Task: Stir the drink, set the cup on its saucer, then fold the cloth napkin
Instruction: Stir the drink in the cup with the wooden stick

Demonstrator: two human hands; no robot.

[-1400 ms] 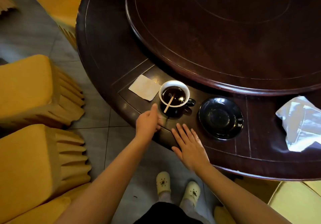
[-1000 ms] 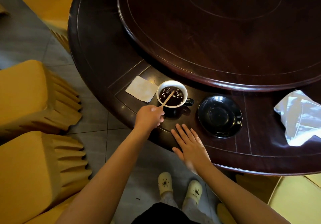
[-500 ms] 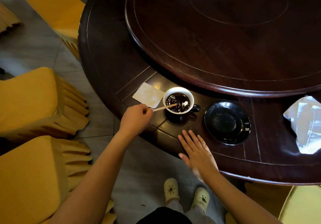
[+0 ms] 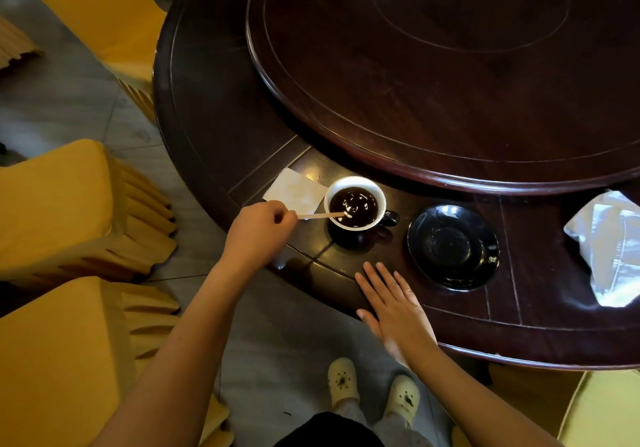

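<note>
Your left hand, a little left of the frame's centre, is closed around the end of a thin wooden stir stick. The stick's other end is dipped in the dark drink inside the cup. The cup stands directly on the dark table, just left of the black saucer, not on it. Your right hand lies flat and open on the table edge, holding nothing. A small pale square of paper lies beside the cup. The cloth napkin lies crumpled at the right edge.
</note>
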